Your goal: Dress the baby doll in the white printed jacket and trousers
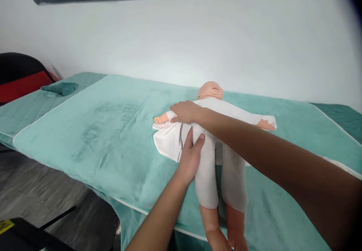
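Touching the doll [207, 158] are left hand [190, 161] and right hand [186, 111] (fingers [176, 108] spread), green sheet [113, 130] stretching broadly leftward to its edge.

The doll's head [210, 90] looks smooth plastic, the suit [206, 175] matt cloth.

White wall [141, 39], gray wood-look floor [28, 183], red-and-black chair [25, 83], green-covered bed [70, 130]

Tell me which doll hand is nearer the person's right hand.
The picture-left doll hand: it lies close beside the right hand, while the picture-right doll hand lies much farther off.
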